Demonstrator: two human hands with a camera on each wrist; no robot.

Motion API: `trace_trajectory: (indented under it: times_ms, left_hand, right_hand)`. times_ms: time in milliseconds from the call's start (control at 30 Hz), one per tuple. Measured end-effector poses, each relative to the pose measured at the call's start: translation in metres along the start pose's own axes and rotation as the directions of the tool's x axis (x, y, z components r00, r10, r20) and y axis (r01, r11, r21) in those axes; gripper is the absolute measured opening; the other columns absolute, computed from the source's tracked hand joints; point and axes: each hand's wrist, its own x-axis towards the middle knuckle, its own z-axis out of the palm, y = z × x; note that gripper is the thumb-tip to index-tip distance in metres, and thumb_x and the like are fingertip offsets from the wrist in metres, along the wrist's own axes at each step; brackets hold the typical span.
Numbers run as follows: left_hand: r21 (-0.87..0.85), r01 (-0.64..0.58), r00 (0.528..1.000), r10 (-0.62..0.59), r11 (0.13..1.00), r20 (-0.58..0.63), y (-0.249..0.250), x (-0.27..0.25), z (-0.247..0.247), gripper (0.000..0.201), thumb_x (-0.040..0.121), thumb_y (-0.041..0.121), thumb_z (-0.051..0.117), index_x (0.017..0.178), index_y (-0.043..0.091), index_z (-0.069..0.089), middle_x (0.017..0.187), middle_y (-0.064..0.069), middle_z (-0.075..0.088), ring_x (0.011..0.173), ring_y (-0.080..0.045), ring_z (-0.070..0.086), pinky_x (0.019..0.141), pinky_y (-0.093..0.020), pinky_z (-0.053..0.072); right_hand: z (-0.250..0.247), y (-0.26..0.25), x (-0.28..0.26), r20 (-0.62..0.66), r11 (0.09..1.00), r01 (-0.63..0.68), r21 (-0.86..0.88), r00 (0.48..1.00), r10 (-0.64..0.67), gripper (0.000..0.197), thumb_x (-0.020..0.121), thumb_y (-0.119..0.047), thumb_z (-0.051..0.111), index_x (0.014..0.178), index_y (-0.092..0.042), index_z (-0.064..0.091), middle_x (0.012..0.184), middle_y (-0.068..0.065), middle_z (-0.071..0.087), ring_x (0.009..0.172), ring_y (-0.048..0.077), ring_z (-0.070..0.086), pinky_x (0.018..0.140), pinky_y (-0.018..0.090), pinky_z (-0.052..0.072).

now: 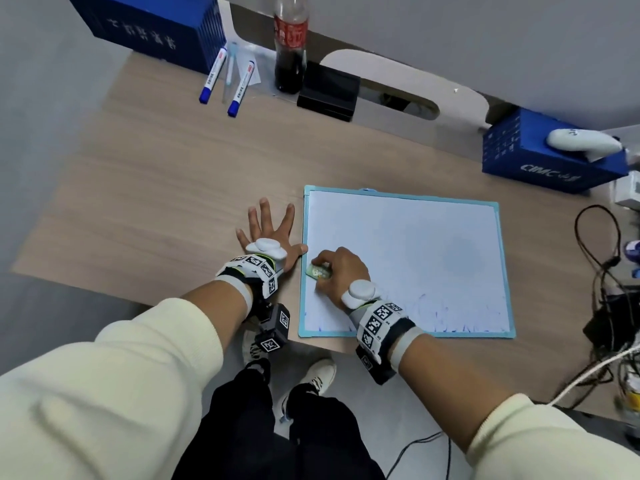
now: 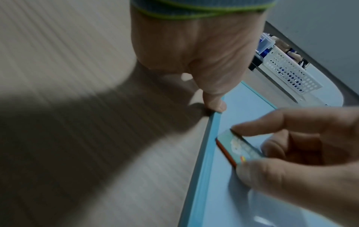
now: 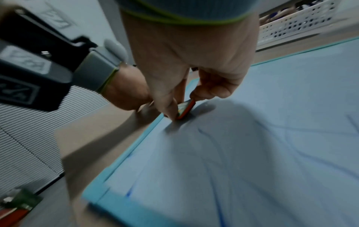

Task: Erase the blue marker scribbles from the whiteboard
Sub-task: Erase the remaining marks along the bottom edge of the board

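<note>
A whiteboard [image 1: 408, 237] with a light blue frame lies flat on the wooden desk. Blue marker scribbles [image 1: 450, 323] run along its near edge; the upper area looks wiped, with a faint smear. My right hand [image 1: 337, 268] pinches a small flat eraser [image 1: 318, 271] with an orange edge against the board near its left frame. The same eraser [image 2: 240, 148] shows between thumb and fingers in the left wrist view and as the eraser [image 3: 185, 109] in the right wrist view. My left hand [image 1: 270, 230] lies flat on the desk, fingers spread, thumb touching the board's left frame [image 2: 213, 122].
Two blue markers [image 1: 225, 81] lie at the back left beside a dark blue box [image 1: 156, 26]. A cola bottle [image 1: 291, 46] and a black box [image 1: 329, 91] stand at the back. Another blue box [image 1: 547, 157] and tangled cables [image 1: 602, 292] sit at the right.
</note>
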Motion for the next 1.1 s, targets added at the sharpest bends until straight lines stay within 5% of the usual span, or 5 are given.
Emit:
trace_trajectory:
  times_ms: [367, 567, 667, 867, 1100]
  left_hand:
    - [0.023, 0.017, 0.998, -0.019, 1.0, 0.056, 0.003, -0.002, -0.008, 0.09, 0.086, 0.065, 0.052, 0.151, 0.049, -0.009, 0.161, -0.002, -0.029, 0.15, -0.029, -0.023, 0.117, -0.064, -0.001]
    - [0.043, 0.021, 0.997, -0.024, 0.999, 0.071, 0.004, -0.003, -0.011, 0.09, 0.086, 0.065, 0.053, 0.151, 0.049, -0.008, 0.162, -0.002, -0.028, 0.15, -0.03, -0.022, 0.116, -0.064, 0.001]
    - [0.054, 0.032, 0.997, -0.036, 0.998, 0.071, 0.002, -0.004, -0.012, 0.09, 0.086, 0.064, 0.053, 0.152, 0.049, -0.006, 0.162, -0.002, -0.027, 0.151, -0.03, -0.02, 0.116, -0.065, 0.002]
    - [0.063, 0.025, 0.997, -0.03, 0.998, 0.075, 0.007, -0.006, -0.013, 0.091, 0.086, 0.062, 0.054, 0.153, 0.046, -0.006, 0.162, -0.004, -0.026, 0.151, -0.032, -0.019, 0.115, -0.067, 0.006]
    - [0.078, 0.035, 0.995, -0.042, 0.996, 0.094, 0.01, -0.008, -0.019, 0.092, 0.087, 0.061, 0.054, 0.152, 0.046, -0.01, 0.162, -0.004, -0.027, 0.151, -0.032, -0.019, 0.115, -0.068, 0.008]
  right_hand:
    - [0.03, 0.017, -0.053, 0.241, 0.989, 0.104, -0.109, 0.968, -0.075, 0.042, 0.077, -0.016, 0.07, 0.118, -0.025, 0.067, 0.105, 0.009, 0.057, 0.098, 0.031, 0.058, 0.075, 0.029, 0.045]
    - [0.001, 0.035, -0.032, -0.087, 0.997, -0.077, 0.01, 0.993, 0.077, 0.03, 0.081, -0.023, 0.064, 0.11, -0.029, 0.067, 0.105, 0.004, 0.062, 0.096, 0.028, 0.061, 0.081, 0.034, 0.051]
    - [-0.01, 0.061, -0.036, -0.153, 0.992, -0.123, -0.028, 0.981, 0.118, 0.029, 0.08, -0.022, 0.062, 0.108, -0.028, 0.066, 0.103, 0.004, 0.063, 0.096, 0.028, 0.06, 0.081, 0.037, 0.05]
    - [-0.019, 0.114, -0.062, -0.283, 0.908, -0.396, 0.138, 0.863, 0.419, 0.027, 0.083, -0.03, 0.063, 0.109, -0.024, 0.059, 0.107, 0.003, 0.064, 0.097, 0.027, 0.063, 0.085, 0.037, 0.051]
    - [0.033, 0.04, -0.051, -0.173, 0.995, -0.072, -0.066, 0.983, 0.059, 0.025, 0.084, -0.028, 0.062, 0.108, -0.028, 0.061, 0.101, 0.001, 0.062, 0.093, 0.026, 0.058, 0.075, 0.036, 0.042]
